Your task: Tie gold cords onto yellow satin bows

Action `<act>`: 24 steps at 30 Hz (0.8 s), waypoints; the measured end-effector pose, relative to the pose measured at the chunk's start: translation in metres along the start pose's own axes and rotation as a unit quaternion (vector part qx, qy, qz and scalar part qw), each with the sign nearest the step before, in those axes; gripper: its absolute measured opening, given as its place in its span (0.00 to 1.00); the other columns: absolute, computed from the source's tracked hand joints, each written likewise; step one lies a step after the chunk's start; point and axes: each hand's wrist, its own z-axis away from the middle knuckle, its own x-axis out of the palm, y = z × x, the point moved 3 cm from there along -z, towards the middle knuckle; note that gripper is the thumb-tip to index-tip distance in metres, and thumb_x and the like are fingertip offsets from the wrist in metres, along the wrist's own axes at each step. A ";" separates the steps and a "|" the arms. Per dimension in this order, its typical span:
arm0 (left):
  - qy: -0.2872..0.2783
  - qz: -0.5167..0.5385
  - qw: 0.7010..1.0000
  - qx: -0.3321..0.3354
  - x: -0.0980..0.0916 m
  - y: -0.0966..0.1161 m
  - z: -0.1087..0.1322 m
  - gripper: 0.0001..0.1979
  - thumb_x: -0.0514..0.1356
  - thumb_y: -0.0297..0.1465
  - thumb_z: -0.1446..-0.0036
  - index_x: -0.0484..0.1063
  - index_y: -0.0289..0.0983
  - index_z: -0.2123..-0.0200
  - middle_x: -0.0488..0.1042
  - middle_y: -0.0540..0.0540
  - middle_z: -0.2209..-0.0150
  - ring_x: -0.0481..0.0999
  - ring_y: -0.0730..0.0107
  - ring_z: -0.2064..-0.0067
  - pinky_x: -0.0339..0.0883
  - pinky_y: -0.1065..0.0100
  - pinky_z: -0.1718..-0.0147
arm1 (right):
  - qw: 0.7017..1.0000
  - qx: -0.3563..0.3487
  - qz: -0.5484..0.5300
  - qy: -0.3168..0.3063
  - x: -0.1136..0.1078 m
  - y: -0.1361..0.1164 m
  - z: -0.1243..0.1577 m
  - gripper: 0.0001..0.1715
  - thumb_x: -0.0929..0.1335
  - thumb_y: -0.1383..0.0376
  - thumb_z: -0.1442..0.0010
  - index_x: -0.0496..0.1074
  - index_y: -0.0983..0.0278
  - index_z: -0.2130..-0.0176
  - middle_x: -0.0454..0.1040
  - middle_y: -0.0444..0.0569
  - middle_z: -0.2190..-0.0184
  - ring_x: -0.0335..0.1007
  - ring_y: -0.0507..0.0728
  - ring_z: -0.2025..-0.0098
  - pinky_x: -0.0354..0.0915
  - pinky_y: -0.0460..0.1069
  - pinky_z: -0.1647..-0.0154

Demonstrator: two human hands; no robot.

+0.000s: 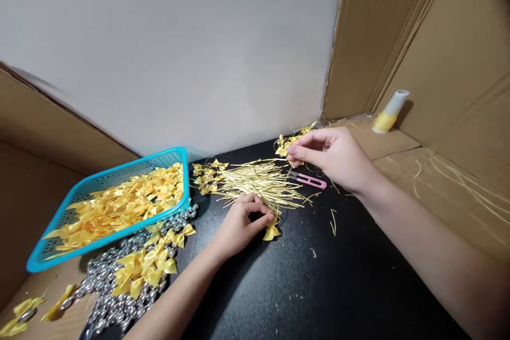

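Note:
My left hand (pixel 241 223) is closed in a pinch on a small yellow ribbon bow (pixel 271 233), which hangs below the fingertips with a thin gold cord looped at its top. Raised to the right, my right hand (pixel 337 158) has thumb and fingers pressed together; whatever is between them is too small to make out. Cut gold cords (pixel 255 178) lie in a pile between the hands. Pink-handled thread snips (pixel 311 179) rest beside the pile, under the right hand. More bows with cords (pixel 285 144) sit behind that hand.
At left stands a turquoise basket (pixel 184 170) of yellow ribbon bows (pixel 131 202). In front lie silver beads (pixel 107 271) with loose bows (pixel 145 265) on them. Another bow cluster (pixel 207 176) touches the cord pile. A thread cone (pixel 390 111) stands at right by cardboard walls (pixel 450 69).

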 end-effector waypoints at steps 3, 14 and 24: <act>-0.002 -0.010 1.000 0.014 -0.002 0.000 0.004 0.08 0.60 0.35 0.40 0.78 0.41 0.68 0.71 0.48 0.65 0.69 0.65 0.60 0.60 0.64 0.58 | 1.000 -0.002 -0.007 0.007 0.000 -0.003 0.000 0.12 0.77 0.58 0.54 0.77 0.65 0.75 0.77 0.45 0.78 0.74 0.52 0.74 0.71 0.48 0.70; -0.008 -0.050 0.997 0.063 0.001 0.008 0.017 0.08 0.58 0.33 0.39 0.76 0.40 0.67 0.70 0.47 0.65 0.67 0.65 0.59 0.61 0.65 0.59 | 0.998 -0.065 -0.022 0.013 0.001 -0.008 0.004 0.11 0.76 0.57 0.51 0.78 0.63 0.73 0.78 0.45 0.76 0.74 0.51 0.73 0.72 0.48 0.69; -0.018 0.037 0.998 0.047 -0.006 0.007 0.005 0.07 0.57 0.32 0.39 0.76 0.40 0.64 0.74 0.47 0.62 0.72 0.65 0.58 0.63 0.62 0.55 | 0.998 -0.049 -0.028 0.014 0.001 -0.007 0.001 0.14 0.77 0.56 0.54 0.78 0.63 0.74 0.78 0.45 0.76 0.75 0.52 0.73 0.73 0.48 0.69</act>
